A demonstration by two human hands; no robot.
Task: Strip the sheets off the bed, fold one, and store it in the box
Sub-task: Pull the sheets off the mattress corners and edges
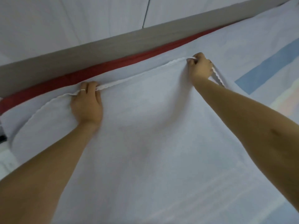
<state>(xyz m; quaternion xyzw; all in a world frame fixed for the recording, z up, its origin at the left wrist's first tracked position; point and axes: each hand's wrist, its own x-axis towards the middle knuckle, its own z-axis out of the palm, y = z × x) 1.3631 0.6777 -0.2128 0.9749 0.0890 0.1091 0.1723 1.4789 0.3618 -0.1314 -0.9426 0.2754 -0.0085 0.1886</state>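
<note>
White sheet point(145, 135) lies spread flat over the bed point(210, 38), filling most of the view. Its scalloped edge point(132, 76) runs along the far side, near a wooden board point(97, 49).

Left hand point(86, 101): fingers curled over the scalloped edge, clamped on it, knuckles toward the board. A ring point(83, 90) is on one finger.

Right hand point(201, 67): fingers closed round the same edge further along, at a point where the edge turns back toward the person. The edge is drawn fairly straight between the two hands, which are well apart. Both forearms reach across the sheet.

A red strip point(64, 80) shows between the board and the bedding. A blue-striped cloth point(267, 65) lies to the right, beside the sheet. Pale wall panels point(64, 21) stand behind the board.
</note>
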